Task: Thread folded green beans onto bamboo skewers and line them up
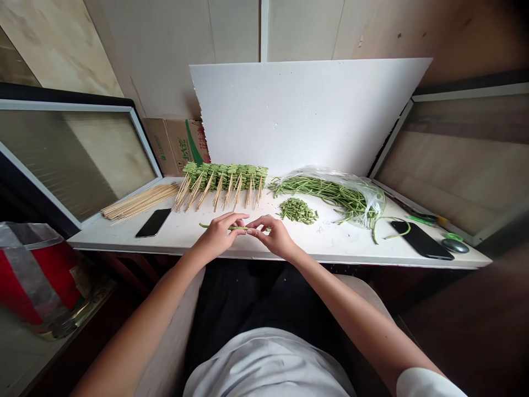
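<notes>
My left hand (pixel 219 234) and my right hand (pixel 275 236) meet at the near edge of the white table (pixel 322 242). Both pinch one long green bean (pixel 235 227) that lies across between them, its end sticking out to the left. Just beyond the right hand lies a small heap of cut bean pieces (pixel 297 210). A row of finished skewers threaded with green pieces (pixel 223 182) lies behind the hands. Long uncut beans (pixel 326 192) spill from a clear plastic bag (pixel 363 193) at the right.
Bare bamboo skewers (pixel 140 201) lie at the left beside a black phone (pixel 154 223). A second phone (pixel 421 240), scissors (pixel 425 219) and a small round object (pixel 454 246) lie at the right. A white board (pixel 297 110) stands behind; a red container (pixel 33 275) sits low left.
</notes>
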Demonstrator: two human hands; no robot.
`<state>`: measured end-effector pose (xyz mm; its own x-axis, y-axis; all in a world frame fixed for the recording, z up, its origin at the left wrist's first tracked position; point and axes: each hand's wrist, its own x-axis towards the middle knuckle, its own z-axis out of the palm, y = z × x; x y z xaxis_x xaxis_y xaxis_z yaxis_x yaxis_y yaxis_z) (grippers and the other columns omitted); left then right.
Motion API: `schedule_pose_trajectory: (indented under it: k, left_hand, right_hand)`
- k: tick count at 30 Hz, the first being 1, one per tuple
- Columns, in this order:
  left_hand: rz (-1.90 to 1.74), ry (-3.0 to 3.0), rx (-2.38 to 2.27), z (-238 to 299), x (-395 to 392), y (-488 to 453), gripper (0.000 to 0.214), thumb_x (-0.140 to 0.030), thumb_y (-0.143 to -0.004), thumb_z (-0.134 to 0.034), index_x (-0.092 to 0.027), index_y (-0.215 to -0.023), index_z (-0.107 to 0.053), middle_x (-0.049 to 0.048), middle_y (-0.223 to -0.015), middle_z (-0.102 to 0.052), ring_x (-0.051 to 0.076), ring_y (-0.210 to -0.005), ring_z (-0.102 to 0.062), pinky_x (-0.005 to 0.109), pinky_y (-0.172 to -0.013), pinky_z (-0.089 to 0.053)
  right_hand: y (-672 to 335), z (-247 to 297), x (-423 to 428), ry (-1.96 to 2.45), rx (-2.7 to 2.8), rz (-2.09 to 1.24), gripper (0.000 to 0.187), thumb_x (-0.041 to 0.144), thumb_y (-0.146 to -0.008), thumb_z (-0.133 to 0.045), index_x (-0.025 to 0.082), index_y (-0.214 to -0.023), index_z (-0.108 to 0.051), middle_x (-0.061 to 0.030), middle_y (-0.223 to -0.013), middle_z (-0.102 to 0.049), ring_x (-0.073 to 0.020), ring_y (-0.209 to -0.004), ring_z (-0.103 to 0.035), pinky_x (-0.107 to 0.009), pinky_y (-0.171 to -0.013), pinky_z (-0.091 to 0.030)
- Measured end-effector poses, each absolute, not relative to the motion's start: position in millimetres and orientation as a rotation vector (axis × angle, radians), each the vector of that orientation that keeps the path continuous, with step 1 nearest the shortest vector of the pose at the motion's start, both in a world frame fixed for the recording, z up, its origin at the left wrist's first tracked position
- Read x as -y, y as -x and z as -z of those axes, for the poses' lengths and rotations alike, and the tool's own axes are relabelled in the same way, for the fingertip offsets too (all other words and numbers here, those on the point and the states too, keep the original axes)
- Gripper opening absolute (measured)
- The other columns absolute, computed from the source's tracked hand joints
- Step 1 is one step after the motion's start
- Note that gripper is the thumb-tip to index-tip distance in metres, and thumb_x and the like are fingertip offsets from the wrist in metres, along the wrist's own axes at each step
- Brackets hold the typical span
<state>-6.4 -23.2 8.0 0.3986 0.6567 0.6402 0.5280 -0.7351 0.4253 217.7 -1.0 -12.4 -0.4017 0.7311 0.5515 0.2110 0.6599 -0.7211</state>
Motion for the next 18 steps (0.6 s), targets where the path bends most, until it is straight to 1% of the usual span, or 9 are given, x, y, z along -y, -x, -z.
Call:
schedule_pose_trajectory:
  k: [3,6,8,12,15,18]
  left_hand:
    - [-1.24,-2.493,-1.128,-15,25,12,0.03,-0.029,-0.096,-0.074,-0.022,-0.126,-0.072,0.0067,-0.098,-0.075,0.021,-0.087,-0.072,0.034,-0.082,-0.06]
    - [-1.215,-2.519,-1.179,-19,24,19,0.016,-0.033,-0.097,-0.075,-0.021,-0.108,-0.078,0.0072,-0.098,-0.077,0.022,-0.088,-0.073,0.034,-0.082,-0.058]
    - [-1.209,-2.533,-1.184,-21,24,21,0.011,-0.032,-0.097,-0.074,-0.022,-0.1,-0.079,0.0067,-0.098,-0.077,0.022,-0.088,-0.073,0.034,-0.082,-0.057]
    - [-1.213,-2.556,-1.132,-21,27,16,0.009,-0.027,-0.098,-0.072,-0.022,-0.101,-0.079,0.0064,-0.098,-0.077,0.021,-0.089,-0.073,0.033,-0.082,-0.055]
    - [-1.189,-2.603,-1.092,-21,31,10,0.011,-0.022,-0.1,-0.068,-0.022,-0.102,-0.078,0.0066,-0.097,-0.076,0.02,-0.087,-0.072,0.032,-0.08,-0.055]
    - [-1.169,-2.638,-1.093,-21,35,6,0.014,-0.016,-0.099,-0.065,-0.021,-0.101,-0.078,0.0063,-0.096,-0.076,0.02,-0.085,-0.071,0.031,-0.079,-0.054]
  right_hand:
    - [-218,14,-2,0.748,1.88,-0.648,0.031,0.054,-0.095,-0.073,0.024,-0.1,-0.08,-0.0073,-0.099,-0.08,-0.0238,-0.099,-0.068,-0.036,-0.082,-0.055]
    - [-224,10,-5,0.769,1.867,-0.625,0.031,0.054,-0.097,-0.071,0.023,-0.1,-0.077,-0.0076,-0.1,-0.079,-0.0239,-0.099,-0.068,-0.037,-0.081,-0.055]
    - [-226,5,-4,0.772,1.886,-0.628,0.031,0.054,-0.097,-0.071,0.024,-0.101,-0.076,-0.0073,-0.102,-0.078,-0.0237,-0.1,-0.067,-0.037,-0.081,-0.055]
    - [-224,0,5,0.708,1.946,-0.596,0.03,0.053,-0.093,-0.076,0.025,-0.105,-0.075,-0.0071,-0.104,-0.077,-0.0242,-0.101,-0.066,-0.037,-0.08,-0.055]
    - [-221,-1,11,0.663,1.973,-0.548,0.024,0.049,-0.097,-0.074,0.026,-0.102,-0.076,-0.007,-0.097,-0.076,-0.0249,-0.098,-0.063,-0.037,-0.078,-0.053]
    - [-218,0,12,0.652,1.972,-0.518,0.019,0.044,-0.1,-0.071,0.026,-0.099,-0.075,-0.0071,-0.094,-0.075,-0.0258,-0.097,-0.061,-0.04,-0.082,-0.052]
